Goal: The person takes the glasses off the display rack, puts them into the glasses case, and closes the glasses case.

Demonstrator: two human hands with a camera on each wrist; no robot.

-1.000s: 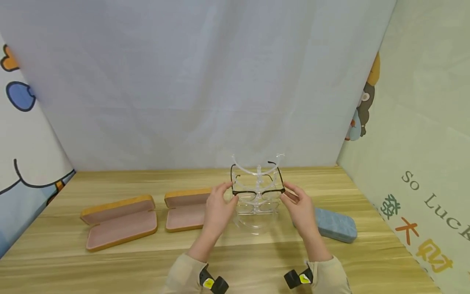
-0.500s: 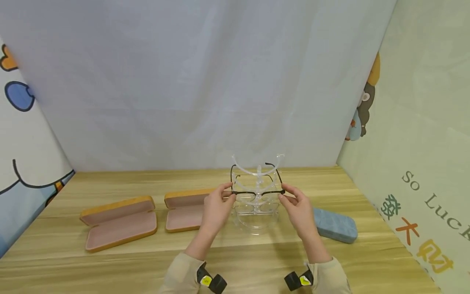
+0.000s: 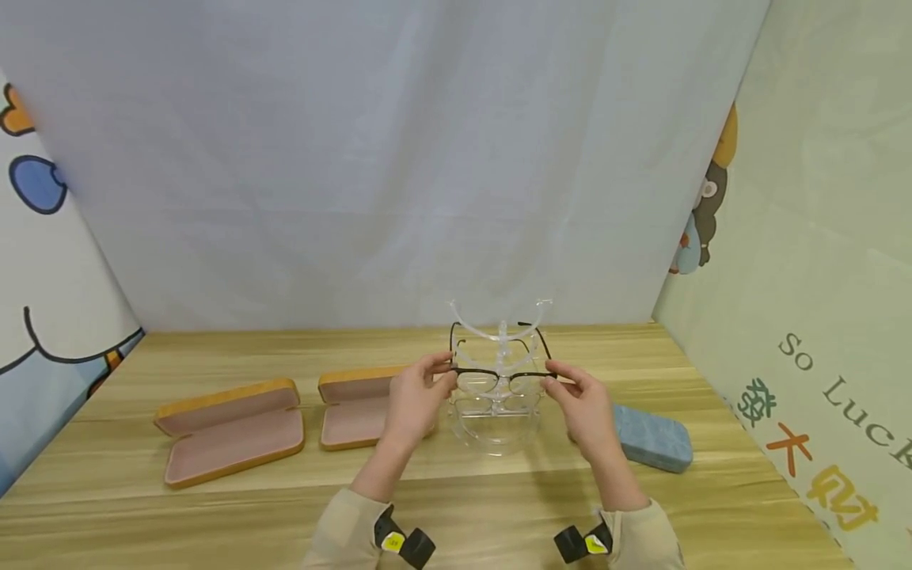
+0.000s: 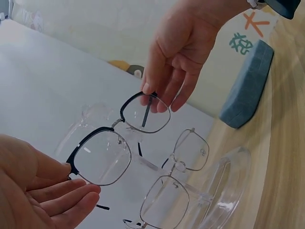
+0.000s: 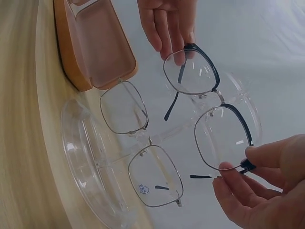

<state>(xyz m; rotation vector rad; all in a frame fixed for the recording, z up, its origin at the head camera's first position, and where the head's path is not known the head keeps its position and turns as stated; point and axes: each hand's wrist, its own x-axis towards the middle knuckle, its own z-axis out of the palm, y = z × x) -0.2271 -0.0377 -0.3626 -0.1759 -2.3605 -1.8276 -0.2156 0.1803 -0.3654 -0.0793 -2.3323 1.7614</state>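
A pair of black-browed eyeglasses (image 3: 476, 372) is held level in front of a clear acrylic display stand (image 3: 502, 340), temples pointing back. My left hand (image 3: 416, 400) pinches its left hinge corner between thumb and fingers. The right hand (image 3: 586, 408) pinches the opposite corner in the same way. Lower on the stand sits a second pair, thin metal-rimmed eyeglasses (image 4: 164, 202), plain in both wrist views. In the right wrist view, the black-browed lenses (image 5: 224, 138) stand in front of the stand's upper arms; whether the frame touches the stand cannot be told.
Two yellow glasses cases with pink lining lie open at the left: an outer case (image 3: 238, 443) and an inner case (image 3: 356, 419), partly behind my left hand. A closed blue glasses case (image 3: 651, 438) lies to the right. A pale curtain (image 3: 399, 158) hangs behind the wooden table (image 3: 285, 522).
The black-browed eyeglasses have shifted slightly right and toward me, held by both hands throughout. My left wrist has drifted a little left. The cases and the stand stay put.
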